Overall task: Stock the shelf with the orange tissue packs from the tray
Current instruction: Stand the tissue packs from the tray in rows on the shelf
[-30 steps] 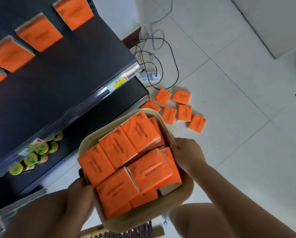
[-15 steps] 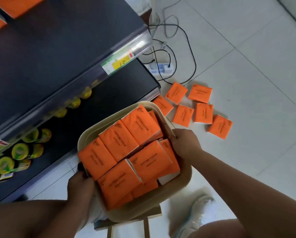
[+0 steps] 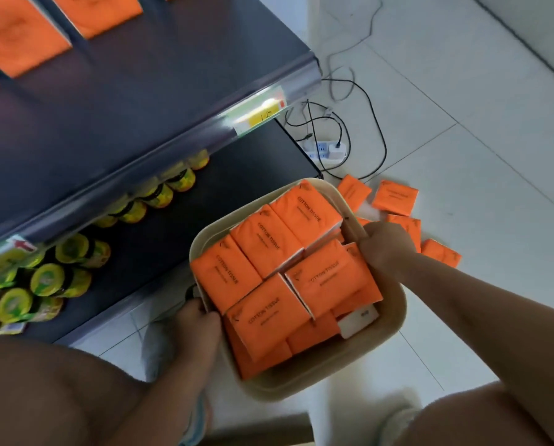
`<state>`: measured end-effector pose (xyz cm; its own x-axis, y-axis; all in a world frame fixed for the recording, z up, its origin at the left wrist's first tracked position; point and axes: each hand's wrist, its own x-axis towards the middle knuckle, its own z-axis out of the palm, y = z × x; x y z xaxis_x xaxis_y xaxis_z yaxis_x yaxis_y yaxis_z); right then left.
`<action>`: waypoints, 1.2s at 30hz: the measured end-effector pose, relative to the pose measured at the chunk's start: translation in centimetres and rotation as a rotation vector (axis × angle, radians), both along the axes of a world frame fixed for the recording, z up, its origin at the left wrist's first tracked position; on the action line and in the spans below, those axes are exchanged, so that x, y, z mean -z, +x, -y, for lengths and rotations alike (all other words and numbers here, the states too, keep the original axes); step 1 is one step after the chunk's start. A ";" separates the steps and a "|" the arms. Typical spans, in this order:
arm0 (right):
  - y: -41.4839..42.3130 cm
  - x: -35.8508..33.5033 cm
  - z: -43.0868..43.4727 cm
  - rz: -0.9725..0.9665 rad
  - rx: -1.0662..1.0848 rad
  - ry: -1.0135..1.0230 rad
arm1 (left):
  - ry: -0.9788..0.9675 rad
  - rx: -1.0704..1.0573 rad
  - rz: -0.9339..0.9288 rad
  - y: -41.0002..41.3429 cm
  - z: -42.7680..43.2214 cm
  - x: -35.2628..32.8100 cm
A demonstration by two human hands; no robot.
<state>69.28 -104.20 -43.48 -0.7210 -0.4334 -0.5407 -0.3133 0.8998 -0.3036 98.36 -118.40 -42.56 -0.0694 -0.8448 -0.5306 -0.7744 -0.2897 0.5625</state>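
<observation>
Now the dark shelf unit (image 3: 140,91) fills more of the view than a second ago, so the person seems to be bringing the load up to it. Orange packs (image 3: 15,37) already lie along the upper shelf's back edge, and its front half is bare. On the lower shelf stand yellow-lidded jars (image 3: 47,280).

The beige tray (image 3: 304,386) hangs over the white floor (image 3: 462,156), off the lower shelf's front corner. Both hands are closed on it: the left hand (image 3: 197,326) grips the left rim and the right hand (image 3: 386,246) curls over the right rim. No tissue pack (image 3: 269,313) has left the tray; they are still heaped in it, so stocking from it has yet to start, I'd say.

More packs (image 3: 396,197) lie loose on the floor beyond. Each pack reads "COTTON TISSUE"; the yellow price tag (image 3: 264,112) is too blurred to read.
</observation>
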 end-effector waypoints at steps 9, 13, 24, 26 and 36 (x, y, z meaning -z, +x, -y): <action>1.2 -5.4 0.8 -0.041 -0.043 0.241 | 0.004 -0.061 -0.105 0.5 -0.4 0.8; 2.6 -10.0 2.2 -0.232 -0.047 0.224 | 0.136 -0.063 -0.165 0.9 0.7 -1.3; 8.2 -15.6 8.4 -0.275 -0.461 0.133 | -0.190 1.026 0.200 -3.2 8.1 -13.2; 7.5 -15.5 8.9 -0.281 -0.481 0.165 | -0.180 1.112 0.235 -3.2 9.0 -12.8; 2.7 -10.1 8.7 -0.180 -0.324 0.252 | -0.093 1.125 0.259 -5.6 8.8 -8.5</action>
<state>71.95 -112.90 -33.33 -0.6620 -0.5232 -0.5367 -0.6188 0.7855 -0.0025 92.81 -127.22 -34.02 -0.7050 -0.4112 -0.5778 -0.6635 0.6701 0.3327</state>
